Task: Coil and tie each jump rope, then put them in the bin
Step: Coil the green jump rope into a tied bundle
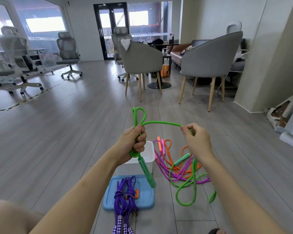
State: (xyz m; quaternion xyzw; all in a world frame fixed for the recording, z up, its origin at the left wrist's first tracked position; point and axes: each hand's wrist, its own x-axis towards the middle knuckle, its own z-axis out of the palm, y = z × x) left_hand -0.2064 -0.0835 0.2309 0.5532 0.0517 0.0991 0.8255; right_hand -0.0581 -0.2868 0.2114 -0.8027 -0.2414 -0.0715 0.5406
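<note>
Left hand [132,143] fisted on green rope [161,122] coils, handle [146,172] dangling over white bin [150,150]. Right hand [197,141] apparently pinching rope strand; slack trailing to floor [74,132].

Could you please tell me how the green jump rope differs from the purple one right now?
The green rope is held up by the left hand and right hand, only partly coiled; the purple rope lies on the blue lid, coiled and tied. Both have patterned handles.
</note>
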